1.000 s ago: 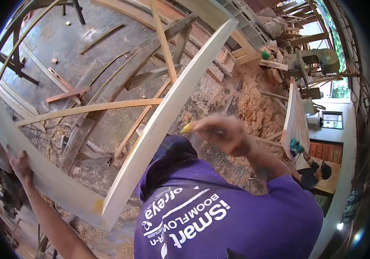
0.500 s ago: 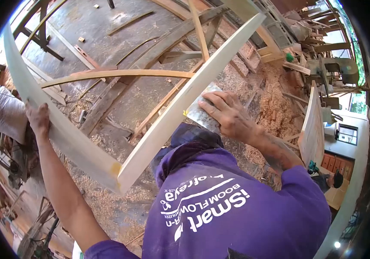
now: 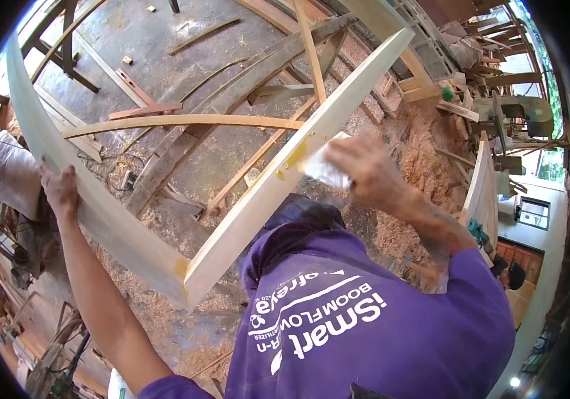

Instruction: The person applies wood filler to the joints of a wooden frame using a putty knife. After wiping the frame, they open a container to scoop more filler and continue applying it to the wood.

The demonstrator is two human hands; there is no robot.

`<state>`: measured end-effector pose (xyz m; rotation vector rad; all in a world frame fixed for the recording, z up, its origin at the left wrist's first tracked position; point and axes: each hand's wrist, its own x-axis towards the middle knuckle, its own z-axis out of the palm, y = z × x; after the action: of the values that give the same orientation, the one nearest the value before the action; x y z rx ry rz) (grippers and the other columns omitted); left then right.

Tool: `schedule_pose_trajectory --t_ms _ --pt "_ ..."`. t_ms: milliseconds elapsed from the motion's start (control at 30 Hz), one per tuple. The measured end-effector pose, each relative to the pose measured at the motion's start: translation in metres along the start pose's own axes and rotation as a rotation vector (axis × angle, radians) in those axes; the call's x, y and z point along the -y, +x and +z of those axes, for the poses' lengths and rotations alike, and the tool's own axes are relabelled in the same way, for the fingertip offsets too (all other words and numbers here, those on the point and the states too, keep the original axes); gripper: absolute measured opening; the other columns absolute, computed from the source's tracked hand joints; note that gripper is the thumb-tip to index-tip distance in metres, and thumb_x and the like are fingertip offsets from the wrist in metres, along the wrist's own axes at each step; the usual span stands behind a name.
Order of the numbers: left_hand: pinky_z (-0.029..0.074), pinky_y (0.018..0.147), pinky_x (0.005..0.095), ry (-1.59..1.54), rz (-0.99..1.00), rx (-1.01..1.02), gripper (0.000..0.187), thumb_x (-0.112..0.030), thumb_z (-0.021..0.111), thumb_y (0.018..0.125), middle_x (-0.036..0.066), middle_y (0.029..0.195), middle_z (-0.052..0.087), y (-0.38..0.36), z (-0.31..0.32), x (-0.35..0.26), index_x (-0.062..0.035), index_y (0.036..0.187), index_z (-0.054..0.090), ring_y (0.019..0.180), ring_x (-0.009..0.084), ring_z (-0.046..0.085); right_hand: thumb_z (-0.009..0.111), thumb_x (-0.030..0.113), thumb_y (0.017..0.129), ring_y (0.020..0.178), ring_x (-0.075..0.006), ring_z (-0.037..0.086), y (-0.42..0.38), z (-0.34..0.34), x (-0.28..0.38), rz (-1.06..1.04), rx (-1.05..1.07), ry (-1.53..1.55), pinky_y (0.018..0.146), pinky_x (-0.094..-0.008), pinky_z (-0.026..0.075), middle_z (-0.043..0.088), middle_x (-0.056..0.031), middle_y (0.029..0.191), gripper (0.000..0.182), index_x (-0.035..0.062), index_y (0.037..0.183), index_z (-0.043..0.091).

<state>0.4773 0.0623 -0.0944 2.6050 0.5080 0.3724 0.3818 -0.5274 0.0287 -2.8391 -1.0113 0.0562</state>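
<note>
My left hand (image 3: 60, 189) grips the edge of a long, pale curved board (image 3: 109, 216) on the left side. This board meets a second pale board (image 3: 245, 223) in a V shape low in the view. My right hand (image 3: 368, 169), slightly blurred, is closed on a flat, whitish spreader (image 3: 328, 166) whose edge touches the second board. Yellow paste (image 3: 295, 154) is smeared on that board beside the spreader. A thin curved strip (image 3: 185, 120) spans between the two boards.
Timber beams (image 3: 231, 93) lie across the floor beyond the boards. Wood shavings (image 3: 401, 226) are heaped at the right. Farther right, a person (image 3: 515, 275) in a dark cap is partly visible near a leaning panel (image 3: 481, 183). Bulky wrapped material (image 3: 11, 173) stands at the left.
My right hand has moved up and right, bringing the spreader against the board. Yellow paste now shows along the board where it was bare. My left hand has barely shifted.
</note>
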Motion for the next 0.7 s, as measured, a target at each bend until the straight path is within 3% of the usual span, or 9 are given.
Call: schedule_pose_trajectory --t_ms 33,100,133,267,367,467,567,633,700 --pt "0.038 0.106 0.044 -0.002 -0.013 0.008 0.08 -0.026 0.063 0.076 0.03 0.139 0.047 -0.003 -0.001 -0.002 0.005 0.144 0.034 0.126 0.043 0.048 0.061 0.005 0.085 0.108 -0.0301 0.061 0.007 -0.009 -0.002 -0.005 0.014 0.0 0.099 -0.0438 0.041 0.064 -0.0169 0.112 0.024 0.0039 0.109 0.064" --pt "0.036 0.108 0.0434 0.028 0.037 -0.027 0.08 -0.027 0.063 0.075 0.029 0.141 0.045 -0.002 -0.002 -0.006 0.0052 0.144 0.035 0.128 0.0427 0.045 0.057 0.002 0.082 0.108 -0.0334 0.059 0.023 -0.027 -0.006 0.247 0.074 -0.098 0.096 -0.0431 0.046 0.063 -0.0173 0.111 0.034 0.0022 0.116 0.062" --pt "0.037 0.107 0.0436 0.053 0.06 -0.06 0.079 -0.026 0.063 0.075 0.03 0.14 0.046 -0.001 0.0 -0.004 0.0061 0.143 0.036 0.127 0.0432 0.046 0.053 0.001 0.082 0.105 -0.0371 0.06 0.028 -0.023 -0.011 0.242 0.049 0.032 0.092 -0.0444 0.048 0.062 -0.0193 0.11 0.032 0.0006 0.114 0.061" --pt "0.039 0.106 0.0435 0.013 0.094 -0.035 0.079 -0.025 0.062 0.075 0.03 0.138 0.048 0.002 0.0 0.002 0.0063 0.143 0.037 0.124 0.0434 0.049 0.055 0.002 0.082 0.1 -0.0377 0.061 0.043 -0.001 0.003 0.247 0.147 0.14 0.09 -0.0448 0.05 0.062 -0.0194 0.105 0.029 0.0001 0.11 0.062" --pt "0.04 0.104 0.0432 -0.021 0.007 0.008 0.08 -0.026 0.062 0.075 0.031 0.137 0.049 -0.001 -0.002 -0.01 0.0054 0.144 0.035 0.123 0.0436 0.051 0.055 0.004 0.08 0.096 -0.0354 0.063 0.05 0.006 0.08 0.183 0.307 0.294 0.082 -0.0451 0.053 0.063 -0.021 0.098 0.019 -0.0038 0.095 0.064" --pt "0.041 0.103 0.043 -0.027 0.054 -0.07 0.08 -0.027 0.062 0.076 0.032 0.135 0.051 0.007 0.006 -0.005 0.0038 0.145 0.035 0.122 0.0442 0.052 0.056 0.004 0.079 0.094 -0.0348 0.063 0.039 0.011 0.127 0.091 0.231 0.258 0.078 -0.0436 0.055 0.063 -0.0201 0.097 0.018 -0.0034 0.093 0.063" --pt "0.042 0.103 0.0432 0.009 0.025 -0.062 0.08 -0.029 0.062 0.077 0.033 0.131 0.054 0.003 0.006 0.003 0.0033 0.145 0.035 0.122 0.0446 0.053 0.056 0.006 0.08 0.096 -0.0338 0.062 0.032 -0.009 0.115 0.096 0.294 0.312 0.076 -0.0427 0.055 0.063 -0.018 0.097 0.019 -0.0017 0.096 0.064" --pt "0.042 0.102 0.0434 -0.025 0.093 -0.079 0.079 -0.029 0.061 0.076 0.033 0.127 0.056 0.002 0.003 -0.004 0.0033 0.144 0.035 0.119 0.0447 0.055 0.058 0.008 0.082 0.098 -0.0323 0.061 0.029 -0.019 0.094 0.189 0.117 0.19 0.081 -0.0437 0.054 0.064 -0.0159 0.099 0.022 0.0003 0.102 0.063" --pt "0.043 0.101 0.0436 -0.036 0.037 -0.04 0.08 -0.029 0.061 0.076 0.033 0.127 0.056 0.001 0.001 -0.012 0.0033 0.144 0.035 0.118 0.045 0.055 0.059 0.009 0.083 0.098 -0.031 0.061 0.028 -0.022 0.072 0.136 0.077 0.155 0.084 -0.0426 0.052 0.064 -0.0142 0.101 0.022 0.0018 0.104 0.063"
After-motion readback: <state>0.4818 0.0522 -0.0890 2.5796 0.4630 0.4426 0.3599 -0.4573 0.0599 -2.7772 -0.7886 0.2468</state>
